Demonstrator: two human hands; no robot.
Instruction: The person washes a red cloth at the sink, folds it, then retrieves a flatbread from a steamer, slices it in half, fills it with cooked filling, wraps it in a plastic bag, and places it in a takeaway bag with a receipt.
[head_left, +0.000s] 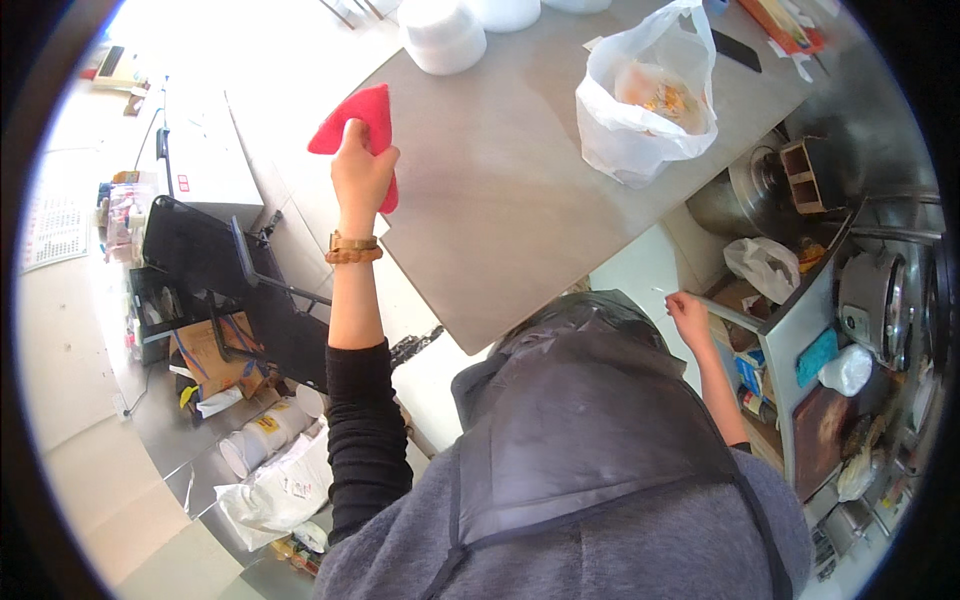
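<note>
My left hand (364, 172) grips a folded red cloth (349, 124) at the left edge of a grey tabletop (495, 217). Part of the cloth hangs below my fingers. My right hand (686, 319), its fingers curled in, is low on the right, beside the metal rim of a shelf unit (731, 311). I see nothing held in it. On the table's right side a white plastic bag (630, 142) stands with its mouth up, and food scraps or litter show inside. A dark apron (577, 427) covers my front.
White round containers (442, 37) stand at the table's far edge. A black phone-like slab (736, 51) lies behind the bag. Left of me is a black folding chair (247, 277). On the right are a rice cooker (870, 307), a teal cloth (817, 356) and a metal pot (739, 191).
</note>
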